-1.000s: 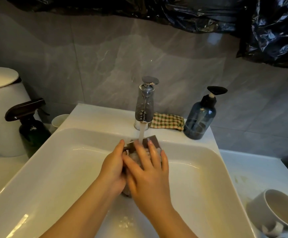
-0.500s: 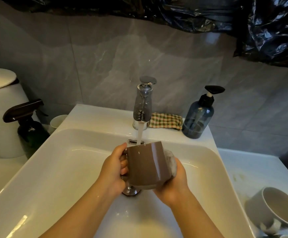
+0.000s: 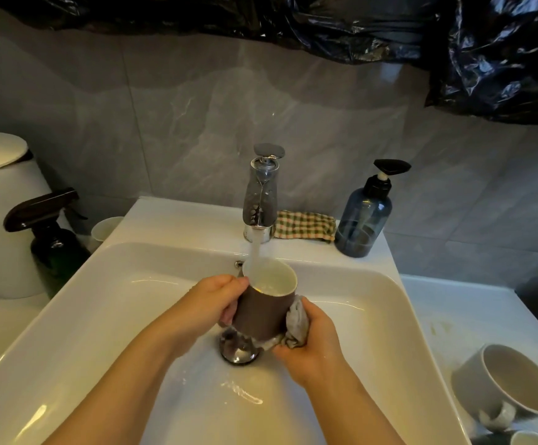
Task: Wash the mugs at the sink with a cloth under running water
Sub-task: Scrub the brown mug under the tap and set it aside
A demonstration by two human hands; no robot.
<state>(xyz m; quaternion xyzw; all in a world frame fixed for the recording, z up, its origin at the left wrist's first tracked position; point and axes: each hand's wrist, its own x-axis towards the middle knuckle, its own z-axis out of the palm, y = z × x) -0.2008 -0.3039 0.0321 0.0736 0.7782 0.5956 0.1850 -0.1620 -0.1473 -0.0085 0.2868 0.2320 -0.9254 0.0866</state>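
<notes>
Now that the mug (image 3: 261,313) has been turned mouth-up, its inside is judged to be rinsed. It is gripped by the left hand (image 3: 213,300), the cloth (image 3: 295,322) by the right hand (image 3: 316,345).

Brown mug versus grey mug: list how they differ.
The brown mug is tall and narrow; the grey mug is wide and squat. The brown mug is held near upright under the running water; the grey mug lies on its side on the counter. Both have pale insides.

Curled left hand (image 3: 211,300), curled right hand (image 3: 314,343)
</notes>
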